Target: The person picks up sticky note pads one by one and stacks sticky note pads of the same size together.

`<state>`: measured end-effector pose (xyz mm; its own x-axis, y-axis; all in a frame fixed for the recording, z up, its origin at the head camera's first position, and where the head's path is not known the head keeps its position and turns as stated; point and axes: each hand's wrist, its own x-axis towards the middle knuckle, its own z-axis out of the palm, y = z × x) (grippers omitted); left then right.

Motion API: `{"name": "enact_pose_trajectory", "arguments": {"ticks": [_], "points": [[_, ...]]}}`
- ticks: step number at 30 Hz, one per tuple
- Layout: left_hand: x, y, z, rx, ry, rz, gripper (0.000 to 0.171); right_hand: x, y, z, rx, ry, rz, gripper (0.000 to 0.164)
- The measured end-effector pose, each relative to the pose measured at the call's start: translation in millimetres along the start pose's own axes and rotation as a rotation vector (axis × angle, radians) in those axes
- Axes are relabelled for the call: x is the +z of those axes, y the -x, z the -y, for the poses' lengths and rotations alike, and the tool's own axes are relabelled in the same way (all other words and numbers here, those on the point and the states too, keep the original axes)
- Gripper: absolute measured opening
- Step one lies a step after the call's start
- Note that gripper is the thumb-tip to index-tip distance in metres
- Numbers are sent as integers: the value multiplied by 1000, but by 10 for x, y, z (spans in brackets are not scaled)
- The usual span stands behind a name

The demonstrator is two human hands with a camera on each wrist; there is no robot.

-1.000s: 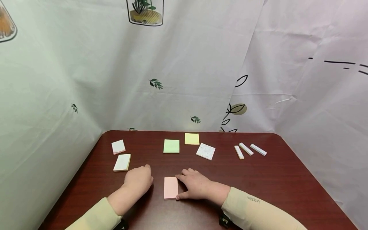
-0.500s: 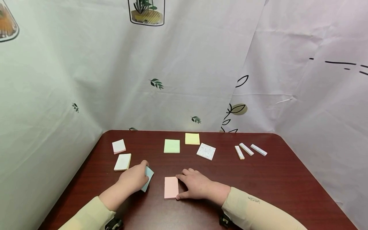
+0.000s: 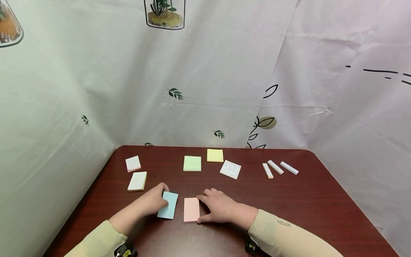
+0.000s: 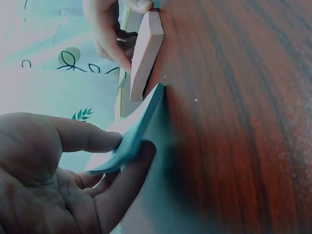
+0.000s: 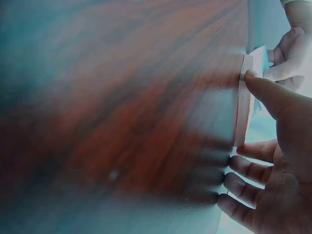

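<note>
In the head view my left hand [image 3: 155, 200] pinches a light blue sticky note pad [image 3: 170, 205] by its left side, thumb on top. The left wrist view shows this pad [image 4: 139, 124] tilted, its far edge close to the tabletop, with fingers beneath it. Just to its right a pink sticky note pad [image 3: 191, 210] lies flat on the table. My right hand [image 3: 218, 207] holds the pink pad from the right, thumb at its near corner and index finger at its far corner. In the right wrist view the other fingers [image 5: 241, 195] spread beside it on the wood.
Behind the hands lie a green pad [image 3: 192, 163], a yellow pad [image 3: 215, 155] and a speckled white pad [image 3: 230, 169]. Two white-topped pads, one nearer [image 3: 137, 181], lie at left. Three narrow strips, one in the middle [image 3: 275, 167], lie at right. A curtain [image 3: 205, 71] hangs behind the table [image 3: 289, 214].
The blue pad, first hidden under my left hand, has come into view and turned flatter, moving right toward the pink pad. The right hand and pink pad have stayed in place.
</note>
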<state>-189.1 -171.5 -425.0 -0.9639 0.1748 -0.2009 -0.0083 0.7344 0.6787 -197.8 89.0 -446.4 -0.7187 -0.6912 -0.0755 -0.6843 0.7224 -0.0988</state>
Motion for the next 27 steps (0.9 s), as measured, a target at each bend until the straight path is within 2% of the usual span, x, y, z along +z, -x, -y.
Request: {"name": "enact_pose_trajectory", "arguments": {"ticks": [8, 12, 18, 27], "points": [[17, 23, -7, 17, -284, -50, 25, 5, 3, 1, 1, -2, 0, 75], [18, 32, -8, 7, -373, -65, 28, 20, -7, -6, 1, 1, 3, 76], [22, 32, -4, 13, -443, -77, 29, 32, -16, -10, 1, 9, 4, 76], [30, 33, -7, 10, -478, -76, 31, 29, -14, -16, -7, 10, 0, 76]]}}
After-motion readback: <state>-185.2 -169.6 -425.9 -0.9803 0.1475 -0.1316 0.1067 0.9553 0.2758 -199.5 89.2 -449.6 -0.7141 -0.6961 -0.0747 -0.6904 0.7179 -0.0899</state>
